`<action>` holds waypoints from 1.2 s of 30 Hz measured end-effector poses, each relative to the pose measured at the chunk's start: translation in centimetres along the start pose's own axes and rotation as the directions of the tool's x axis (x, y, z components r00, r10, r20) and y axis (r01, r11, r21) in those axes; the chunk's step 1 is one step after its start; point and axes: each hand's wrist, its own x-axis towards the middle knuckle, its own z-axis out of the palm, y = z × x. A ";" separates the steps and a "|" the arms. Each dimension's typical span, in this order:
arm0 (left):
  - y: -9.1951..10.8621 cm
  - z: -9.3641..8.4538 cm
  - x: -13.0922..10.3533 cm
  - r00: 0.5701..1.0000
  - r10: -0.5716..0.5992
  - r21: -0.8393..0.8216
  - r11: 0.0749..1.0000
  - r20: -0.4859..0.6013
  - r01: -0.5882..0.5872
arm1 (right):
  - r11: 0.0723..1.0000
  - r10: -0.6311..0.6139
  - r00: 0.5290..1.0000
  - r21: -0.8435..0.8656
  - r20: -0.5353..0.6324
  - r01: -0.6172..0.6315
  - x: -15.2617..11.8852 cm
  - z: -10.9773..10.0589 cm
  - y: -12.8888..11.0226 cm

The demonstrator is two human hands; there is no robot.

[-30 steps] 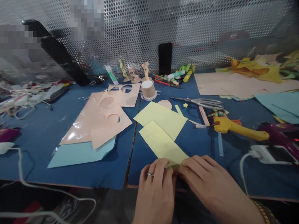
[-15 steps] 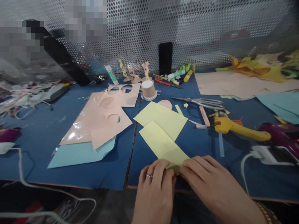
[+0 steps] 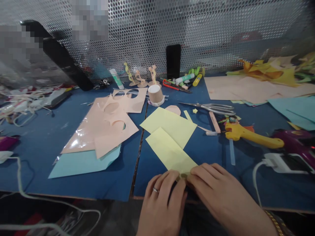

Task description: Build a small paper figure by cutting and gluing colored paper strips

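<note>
A strip of pale yellow paper (image 3: 169,147) lies at a slant on the blue table, its near end under my fingers. My left hand (image 3: 163,198), a ring on one finger, pinches the left side of that end. From the right, my right hand (image 3: 214,190) grips the other side, fingertips close to the left ones. The paper's near edge looks curled or folded between them, but the fingers hide most of it. Beyond the strip rests a wider yellow sheet (image 3: 169,123), partly over a pale pink paper disc (image 3: 173,110).
Scissors (image 3: 209,107) and a yellow hot glue gun (image 3: 253,136) lie to the right, near a white plug with a cable (image 3: 283,163). Pink sheets with round cut-outs (image 3: 118,131) are at left. A tape roll (image 3: 156,94) and a phone (image 3: 173,61) stand behind.
Both hands have shifted very slightly, with the left fingers a little lower on the paper's near edge. The camera view has moved a touch; the strip stays in the fingers.
</note>
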 end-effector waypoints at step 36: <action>0.5 0.7 -0.5 0.976 0.107 0.059 0.993 -0.191 -0.098 | 0.999 -0.021 0.991 0.038 -0.134 0.026 -2.4 1.0 -0.7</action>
